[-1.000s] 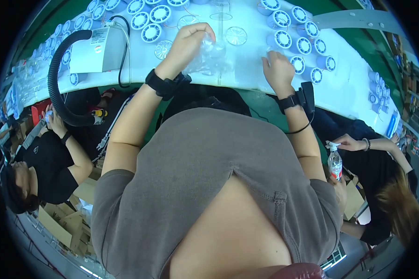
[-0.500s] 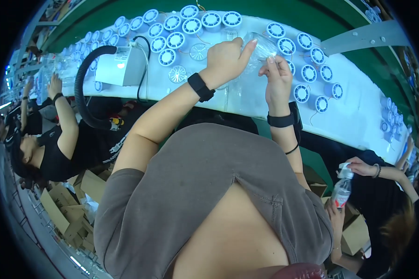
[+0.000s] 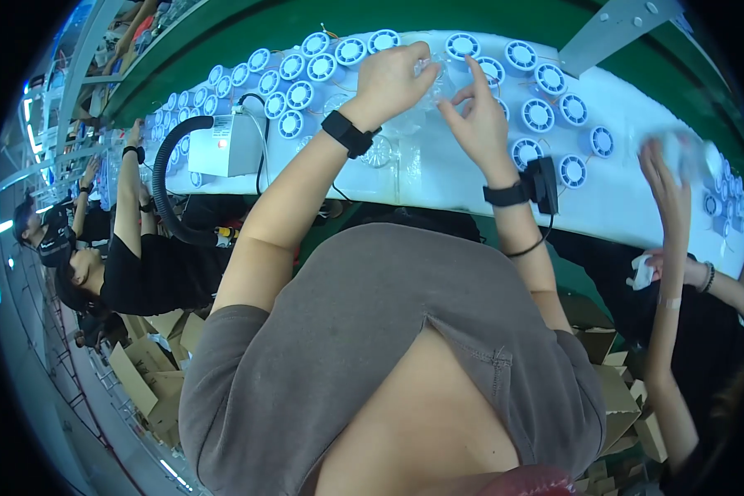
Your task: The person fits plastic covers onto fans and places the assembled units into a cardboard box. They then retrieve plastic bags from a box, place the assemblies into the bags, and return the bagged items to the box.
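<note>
My left hand (image 3: 393, 81) is over the far part of the white-covered table (image 3: 426, 178), its fingers closed on a clear plastic piece (image 3: 438, 85). Glare and the fingers hide the shape of that piece. To its right, my right hand (image 3: 478, 128) holds nothing, with the index finger stretched up and the thumb apart. Blue-and-white round parts with slotted, fan-like tops stand around both hands, among them one round part (image 3: 462, 45) beyond the plastic piece. A clear ribbed disc (image 3: 378, 151) lies below my left wrist.
Left of my forearm stands a pale grey box (image 3: 227, 150) with a black corrugated hose (image 3: 162, 161). A metal bracket (image 3: 616, 33) juts over the far right. Co-workers sit on both sides; the right one's raised hand (image 3: 665, 174) holds a blurred bottle. Cardboard boxes (image 3: 145, 376) lie behind.
My right hand has come away from the clear plastic and its fingers have spread. My left hand still holds the plastic. The co-worker at right has raised the bottle over the table.
</note>
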Demonstrator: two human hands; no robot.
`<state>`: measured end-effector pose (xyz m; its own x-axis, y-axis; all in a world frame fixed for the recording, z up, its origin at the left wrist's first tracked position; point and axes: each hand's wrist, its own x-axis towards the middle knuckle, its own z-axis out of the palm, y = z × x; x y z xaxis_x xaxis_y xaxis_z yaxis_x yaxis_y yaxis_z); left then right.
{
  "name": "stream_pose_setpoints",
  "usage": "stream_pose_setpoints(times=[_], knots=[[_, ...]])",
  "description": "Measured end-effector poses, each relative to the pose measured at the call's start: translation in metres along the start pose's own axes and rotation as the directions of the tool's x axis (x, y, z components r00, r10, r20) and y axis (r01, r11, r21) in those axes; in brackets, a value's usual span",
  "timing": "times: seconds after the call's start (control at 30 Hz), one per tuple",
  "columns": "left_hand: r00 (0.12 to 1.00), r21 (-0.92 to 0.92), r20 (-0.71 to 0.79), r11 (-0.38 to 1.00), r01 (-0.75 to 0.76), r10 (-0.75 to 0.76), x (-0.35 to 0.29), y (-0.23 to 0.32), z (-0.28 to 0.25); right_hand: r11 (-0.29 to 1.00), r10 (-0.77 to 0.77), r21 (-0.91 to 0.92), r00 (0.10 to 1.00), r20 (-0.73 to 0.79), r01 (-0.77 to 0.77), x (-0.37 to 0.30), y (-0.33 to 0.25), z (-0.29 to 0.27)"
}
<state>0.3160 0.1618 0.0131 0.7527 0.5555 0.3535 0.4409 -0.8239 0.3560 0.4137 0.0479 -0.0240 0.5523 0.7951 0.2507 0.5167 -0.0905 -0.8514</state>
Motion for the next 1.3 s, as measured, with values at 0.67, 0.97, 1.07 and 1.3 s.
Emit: stream_pose_setpoints(times=[0.67,0.97,1.07,1.3], knots=[[0.798,-0.994,0.108,-0.092,0.066,-0.592,-0.046,-0.039,-0.056,0.85,-0.324,0.527,0.812,0.487,0.023,0.075,-0.068,0.012],[0.623,-0.827,0.221,0.195,0.528,-0.75,-0.187,-0.022,-0.101,0.644,-0.231,-0.497,0.766,0.6,0.583,0.07,-0.013,0.097],[0.695,-0.775,0.382,0.198,0.6,-0.61,-0.207,0.004,-0.084,0.572,-0.122,-0.606,0.787,0.604,0.553,0.071,-0.017,0.111],[0.664,-0.726,0.45,0.189,0.662,-0.597,-0.208,0.016,-0.06,0.836,0.027,-0.504,0.9,0.436,0.219,0.061,-0.003,0.114]])
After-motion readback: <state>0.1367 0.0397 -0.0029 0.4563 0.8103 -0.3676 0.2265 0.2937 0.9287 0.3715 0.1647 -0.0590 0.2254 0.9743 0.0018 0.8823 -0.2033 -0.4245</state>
